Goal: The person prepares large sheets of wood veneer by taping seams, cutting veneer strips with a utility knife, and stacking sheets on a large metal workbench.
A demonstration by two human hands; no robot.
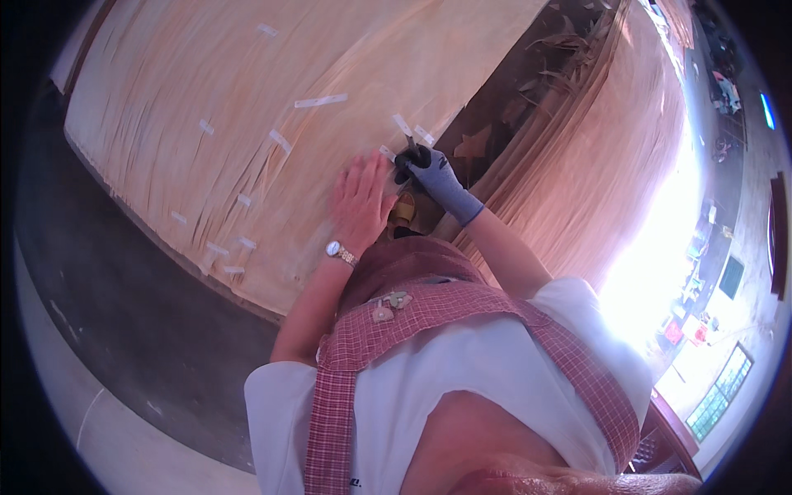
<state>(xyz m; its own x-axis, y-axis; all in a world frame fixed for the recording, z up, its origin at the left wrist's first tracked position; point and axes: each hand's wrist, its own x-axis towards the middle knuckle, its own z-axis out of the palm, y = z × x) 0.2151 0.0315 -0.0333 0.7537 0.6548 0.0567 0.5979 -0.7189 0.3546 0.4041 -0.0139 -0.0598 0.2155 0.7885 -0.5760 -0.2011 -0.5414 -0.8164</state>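
Observation:
A broad pale wood veneer sheet point(206, 74) with wavy grain and splits fills the upper left. My bare left hand point(360, 196), a watch on its wrist, lies flat on the veneer near its right edge with the fingers stretched out. Close beside it, my right hand point(427, 172) wears a grey-blue glove with black fingers. Those fingers are closed around a thin dark tool point(411, 143), which looks like a blade; most of it is hidden. Short white tape strips point(402, 124) stick to the sheet around the tool, and a longer tape strip point(321, 101) lies farther left.
To the right stands a tall stack of reddish veneer point(569, 173) with ragged edges. Between it and the sheet is a dark gap holding torn veneer scraps point(474, 142). A shoe point(403, 208) shows below my hands. Grey floor point(165, 330) runs along the left.

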